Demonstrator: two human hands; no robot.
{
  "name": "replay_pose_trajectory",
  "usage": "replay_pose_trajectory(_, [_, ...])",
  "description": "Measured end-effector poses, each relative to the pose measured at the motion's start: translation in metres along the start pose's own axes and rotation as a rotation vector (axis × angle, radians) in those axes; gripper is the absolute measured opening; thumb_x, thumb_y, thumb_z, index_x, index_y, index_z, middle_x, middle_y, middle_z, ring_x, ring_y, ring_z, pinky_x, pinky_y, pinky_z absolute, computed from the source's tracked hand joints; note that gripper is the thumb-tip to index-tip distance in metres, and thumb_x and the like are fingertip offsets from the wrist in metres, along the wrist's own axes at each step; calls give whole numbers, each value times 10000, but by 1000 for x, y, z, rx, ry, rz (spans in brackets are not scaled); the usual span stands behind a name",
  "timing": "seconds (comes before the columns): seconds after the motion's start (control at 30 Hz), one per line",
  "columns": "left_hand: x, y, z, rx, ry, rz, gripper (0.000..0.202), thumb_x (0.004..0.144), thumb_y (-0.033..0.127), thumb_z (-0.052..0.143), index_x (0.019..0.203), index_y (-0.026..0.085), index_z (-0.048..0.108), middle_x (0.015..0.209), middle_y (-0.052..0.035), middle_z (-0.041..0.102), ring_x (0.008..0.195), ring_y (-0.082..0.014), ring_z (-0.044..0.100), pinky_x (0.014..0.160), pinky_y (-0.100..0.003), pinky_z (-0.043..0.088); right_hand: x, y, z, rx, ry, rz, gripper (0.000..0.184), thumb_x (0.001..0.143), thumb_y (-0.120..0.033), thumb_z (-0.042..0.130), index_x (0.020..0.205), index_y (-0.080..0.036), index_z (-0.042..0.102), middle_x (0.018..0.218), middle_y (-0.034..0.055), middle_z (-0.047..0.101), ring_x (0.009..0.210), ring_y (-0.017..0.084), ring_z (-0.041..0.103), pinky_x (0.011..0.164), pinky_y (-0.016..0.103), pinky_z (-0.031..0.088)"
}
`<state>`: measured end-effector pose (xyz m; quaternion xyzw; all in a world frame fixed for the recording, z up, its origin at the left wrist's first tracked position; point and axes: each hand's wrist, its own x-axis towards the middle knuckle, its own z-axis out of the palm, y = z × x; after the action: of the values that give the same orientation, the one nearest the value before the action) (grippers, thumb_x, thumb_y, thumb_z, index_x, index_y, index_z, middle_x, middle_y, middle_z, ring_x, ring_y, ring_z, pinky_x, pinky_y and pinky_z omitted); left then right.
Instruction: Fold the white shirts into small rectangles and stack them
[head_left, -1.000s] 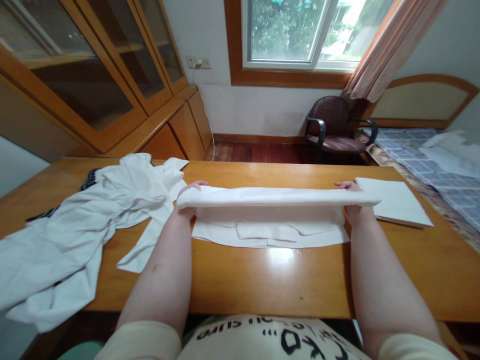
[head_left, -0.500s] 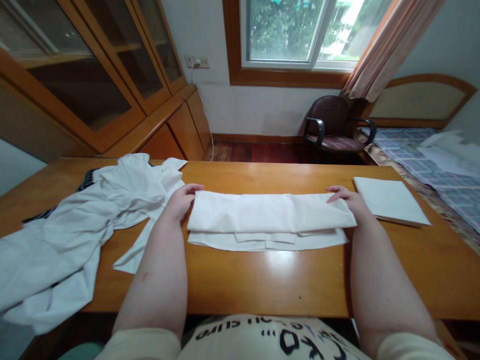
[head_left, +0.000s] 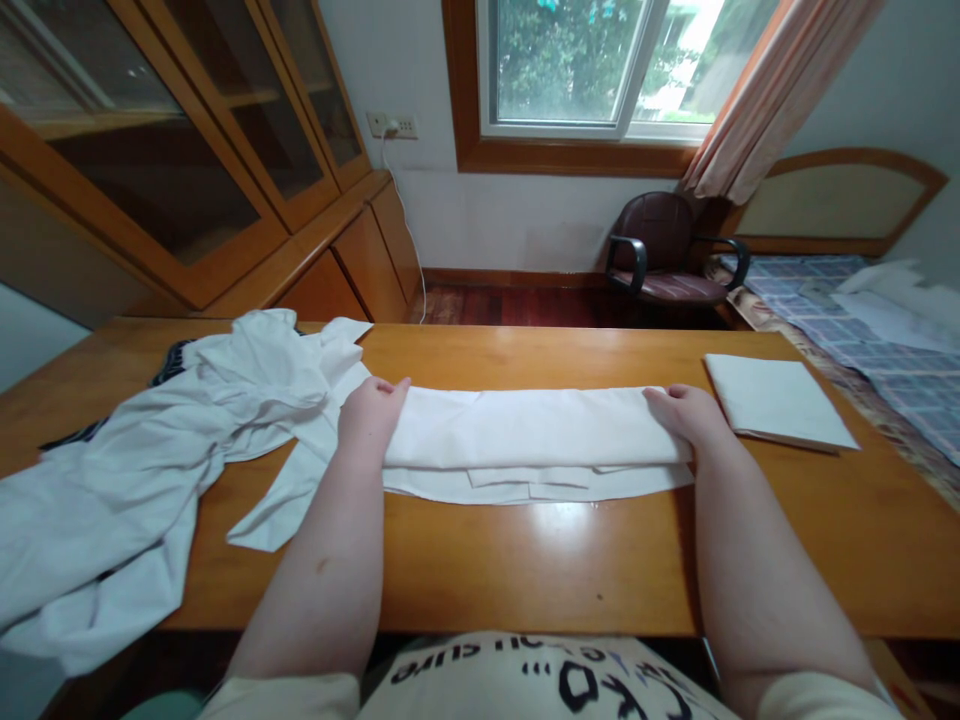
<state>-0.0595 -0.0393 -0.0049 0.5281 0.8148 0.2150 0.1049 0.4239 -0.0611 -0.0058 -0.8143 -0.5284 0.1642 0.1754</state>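
Observation:
A long white cloth (head_left: 529,440) lies folded in layers across the middle of the wooden table (head_left: 525,570). My left hand (head_left: 369,412) rests flat on its left end, fingers stretched out. On the cloth's right end my right hand (head_left: 684,412) presses down, fingers also extended. Neither hand grips anything; both lie palm-down on the top layer.
A heap of crumpled white garments (head_left: 150,450) covers the table's left side. A square folded white cloth (head_left: 776,402) sits at the right. Beyond the table stand a wooden glass-door cabinet (head_left: 172,150), a dark office chair (head_left: 671,250) and a bed (head_left: 870,310).
The raised fold of the cloth has been laid down over the lower layers. Both hands have moved from holding its ends to lying flat on top of them.

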Motion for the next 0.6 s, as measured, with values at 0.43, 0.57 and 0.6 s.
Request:
replay_pose_trajectory(0.43, [6, -3, 10, -84, 25, -5, 232, 837, 415, 469, 836, 234, 615, 811, -52, 677, 758, -223, 608, 649, -285, 401, 9, 9, 11, 122, 148, 25, 372, 782, -437, 509, 805, -144, 737, 805, 108, 714, 837, 274, 639, 732, 318, 468])
replay_pose_trajectory(0.57, [8, -8, 10, 0, -67, -29, 299, 816, 463, 471, 809, 214, 634, 810, -125, 697, 769, -293, 639, 667, -350, 443, 5, 8, -1, 21, 36, 64, 414, 798, -485, 505, 717, -145, 726, 774, 144, 713, 772, 280, 652, 660, 319, 462])
replay_pose_trajectory(0.6, [9, -10, 9, 16, -93, -34, 347, 815, 493, 456, 772, 202, 640, 780, -148, 695, 763, -314, 646, 668, -371, 452, 3, 8, -5, 8, -29, 77, 428, 785, -520, 527, 685, -151, 719, 748, 145, 711, 738, 278, 654, 626, 316, 457])
